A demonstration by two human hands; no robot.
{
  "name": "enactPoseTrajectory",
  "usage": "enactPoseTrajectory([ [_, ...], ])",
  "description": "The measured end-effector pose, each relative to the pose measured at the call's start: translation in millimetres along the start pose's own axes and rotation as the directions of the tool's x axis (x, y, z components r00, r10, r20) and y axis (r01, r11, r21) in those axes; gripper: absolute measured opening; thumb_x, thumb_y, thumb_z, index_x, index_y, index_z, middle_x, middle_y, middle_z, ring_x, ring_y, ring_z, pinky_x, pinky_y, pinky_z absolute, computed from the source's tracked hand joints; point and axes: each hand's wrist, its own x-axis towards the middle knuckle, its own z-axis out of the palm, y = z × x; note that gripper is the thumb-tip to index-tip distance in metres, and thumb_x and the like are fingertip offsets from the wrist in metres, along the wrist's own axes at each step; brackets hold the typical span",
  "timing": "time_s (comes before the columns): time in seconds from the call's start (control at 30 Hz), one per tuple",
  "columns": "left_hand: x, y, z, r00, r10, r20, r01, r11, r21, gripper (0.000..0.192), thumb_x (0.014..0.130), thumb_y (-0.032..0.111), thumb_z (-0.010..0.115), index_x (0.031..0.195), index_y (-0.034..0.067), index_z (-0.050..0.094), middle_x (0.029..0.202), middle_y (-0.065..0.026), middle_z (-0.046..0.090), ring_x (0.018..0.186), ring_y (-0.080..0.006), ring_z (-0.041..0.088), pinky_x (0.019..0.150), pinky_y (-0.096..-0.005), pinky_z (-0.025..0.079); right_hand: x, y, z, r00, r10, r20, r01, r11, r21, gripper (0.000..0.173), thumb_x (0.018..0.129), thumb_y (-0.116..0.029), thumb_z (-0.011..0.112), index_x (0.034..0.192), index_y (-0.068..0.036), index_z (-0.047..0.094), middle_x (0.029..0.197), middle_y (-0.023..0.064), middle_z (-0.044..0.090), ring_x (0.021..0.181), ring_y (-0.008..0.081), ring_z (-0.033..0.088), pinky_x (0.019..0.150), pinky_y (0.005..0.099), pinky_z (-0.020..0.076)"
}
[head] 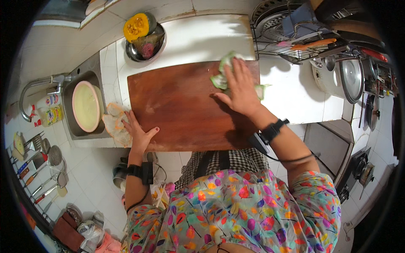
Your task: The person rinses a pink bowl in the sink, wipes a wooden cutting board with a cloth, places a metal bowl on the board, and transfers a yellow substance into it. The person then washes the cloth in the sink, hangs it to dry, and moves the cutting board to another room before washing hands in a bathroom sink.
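Observation:
A large reddish-brown wooden board (183, 110) lies across the white tiled counter, its near edge jutting out over the front. My right hand (239, 88) presses palm down on a white cloth with a green edge (220, 81) near the board's far right corner. Part of that cloth sticks out on either side of the hand. At the board's left edge, my left hand (137, 129) holds on, with the thumb over the top and the fingers along the side. A pale cloth with an orange edge (114, 121) lies against those fingers on the counter.
Left is a steel sink (68, 107) holding a pale yellow basin (87, 107), with a faucet (38, 83) and spray bottles (50, 115). Behind the board, a metal bowl (131, 56) carries a cut pumpkin (136, 27). A dish rack (303, 53) and lidded pot (329, 79) stand right.

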Motion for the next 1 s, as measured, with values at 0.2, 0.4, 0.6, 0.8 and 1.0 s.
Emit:
enactPoseTrajectory([
  [0.2,2,-5,-2,0.998,0.057,0.013,-0.056,0.997,-0.051,0.123,0.065,0.031,0.085,0.151,0.010,0.000,0.157,-0.0176,-0.007,0.140,-0.0459,-0.017,0.112,-0.0585,0.000,35,-98,66,0.849,-0.510,0.137,0.470,0.849,0.244,0.067,0.081,-0.039,0.066,0.132,0.000,0.047,0.145,0.0252,0.033,0.136,0.0402,0.028,0.114,0.0483,0.0191],
  [0.4,1,4,-12,0.995,-0.042,0.094,0.044,0.999,-0.020,0.121,0.066,0.032,0.083,0.151,0.008,0.000,0.158,-0.0166,-0.010,0.141,-0.0417,-0.020,0.113,-0.0520,-0.008,-41,-75,52,0.557,-0.813,0.167,0.689,0.565,0.454,0.042,0.084,-0.010,0.053,0.126,-0.003,0.054,0.131,0.0148,0.052,0.126,0.0305,0.045,0.108,0.0411,0.0348],
  [0.6,0,6,-15,0.996,-0.040,0.080,0.041,0.999,-0.014,0.121,0.063,0.034,0.084,0.151,0.011,0.005,0.158,-0.0169,-0.008,0.140,-0.0433,-0.021,0.113,-0.0526,-0.009,-37,1,0,0.981,-0.161,0.109,0.162,0.987,-0.003,0.058,0.074,0.006,0.057,0.131,-0.006,0.050,0.136,0.0168,0.049,0.129,0.0395,0.040,0.109,0.0458,0.0337],
  [0.8,4,-22,-18,0.984,0.105,0.144,-0.094,0.993,-0.076,0.112,0.070,0.036,0.079,0.152,0.013,0.005,0.157,-0.0173,-0.011,0.138,-0.0472,-0.022,0.110,-0.0569,-0.011,31,-92,78,0.993,-0.107,-0.044,0.109,0.994,0.028,0.067,0.070,0.004,0.061,0.135,-0.004,0.046,0.144,0.0195,0.038,0.137,0.0424,0.029,0.112,0.0502,0.0254],
  [1.0,6,-47,-23,0.949,0.283,0.141,-0.281,0.959,-0.032,0.105,0.071,0.031,0.077,0.151,0.012,0.013,0.158,-0.0161,-0.008,0.140,-0.0473,-0.016,0.111,-0.0568,-0.008,91,-217,146,0.923,-0.382,-0.051,0.385,0.910,0.155,0.048,0.079,-0.006,0.057,0.126,0.000,0.053,0.139,0.0170,0.045,0.133,0.0387,0.035,0.109,0.0488,0.0292],
])
